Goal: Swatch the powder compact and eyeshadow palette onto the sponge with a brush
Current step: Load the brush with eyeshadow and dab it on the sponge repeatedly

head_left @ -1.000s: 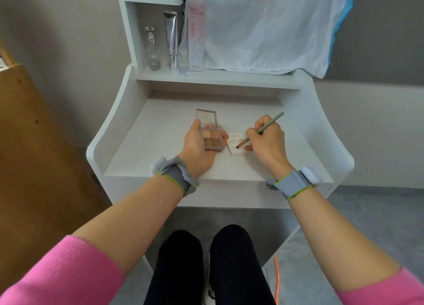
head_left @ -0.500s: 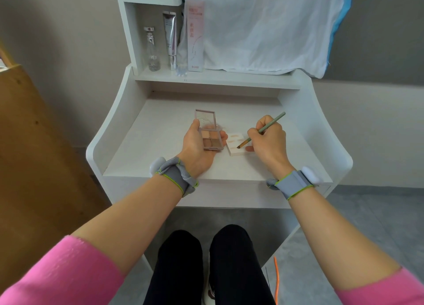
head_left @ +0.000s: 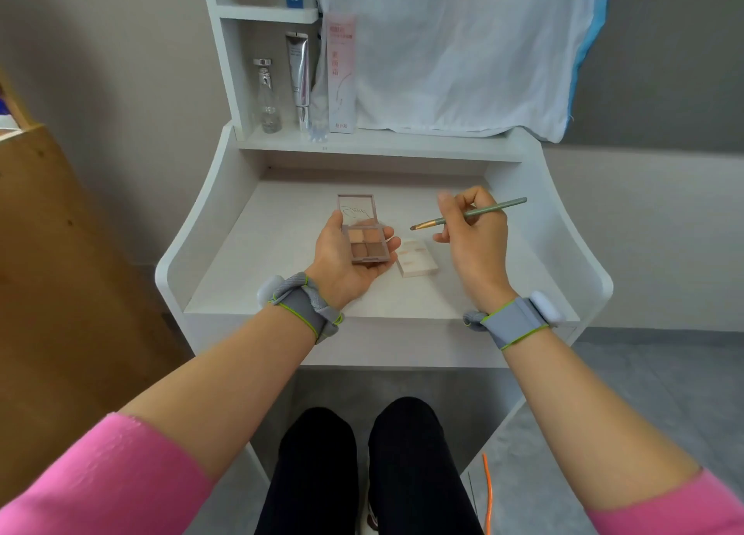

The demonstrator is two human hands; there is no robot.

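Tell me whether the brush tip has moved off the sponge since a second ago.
Yes. The brush tip has lifted up and away from the sponge, which lies on the desk; the right hand holds it above.

The eyeshadow palette (head_left: 367, 239) sits in the left grip (head_left: 349, 254), the sponge (head_left: 415, 258) just right of it on the tabletop (head_left: 282, 252), below the brush (head_left: 467, 213) in the right grip (head_left: 475, 232).

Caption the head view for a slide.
Left hand cradles open eyeshadow palette; right hand holds brush above swatched sponge.
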